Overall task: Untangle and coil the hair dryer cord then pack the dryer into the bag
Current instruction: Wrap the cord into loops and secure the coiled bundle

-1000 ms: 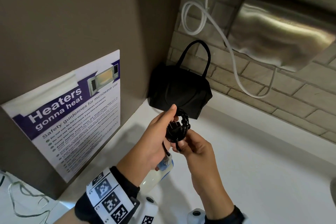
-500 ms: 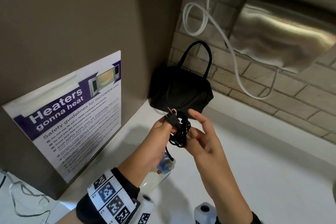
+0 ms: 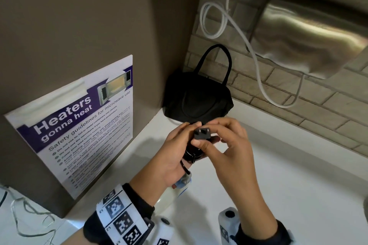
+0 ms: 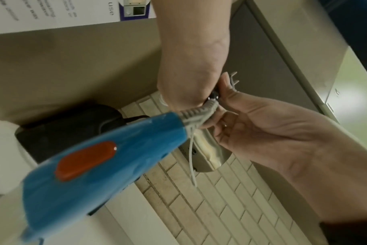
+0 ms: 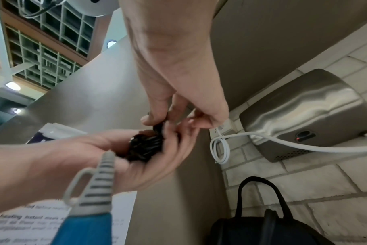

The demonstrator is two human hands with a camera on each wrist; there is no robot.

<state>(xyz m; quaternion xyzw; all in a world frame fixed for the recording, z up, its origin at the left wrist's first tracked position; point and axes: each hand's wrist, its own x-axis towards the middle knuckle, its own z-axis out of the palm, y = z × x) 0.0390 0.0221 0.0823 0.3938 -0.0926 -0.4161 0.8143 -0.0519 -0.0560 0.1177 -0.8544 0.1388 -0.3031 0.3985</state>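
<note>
My left hand (image 3: 176, 150) grips a tight coil of black cord (image 3: 190, 154), seen in its palm in the right wrist view (image 5: 146, 146). My right hand (image 3: 214, 138) pinches the black plug (image 3: 202, 133) above the coil, prongs (image 4: 234, 79) pointing up. The hair dryer (image 3: 182, 183), blue with an orange switch (image 4: 88, 160) and a grey ribbed cord sleeve (image 5: 98, 182), hangs under my left hand. The black bag (image 3: 197, 101) stands in the corner behind my hands; I cannot tell whether it is unzipped.
A steel hand dryer (image 3: 310, 42) hangs on the brick wall, with its white cable (image 3: 256, 61) looping down. A microwave safety poster (image 3: 79, 125) covers the panel on the left. White counter (image 3: 298, 185) spreads right. Thin wires (image 3: 29, 219) lie at bottom left.
My right hand, open beside the coil half a second ago, now pinches the plug. The plug has turned so its prongs face up. The left hand keeps its hold on the coil.
</note>
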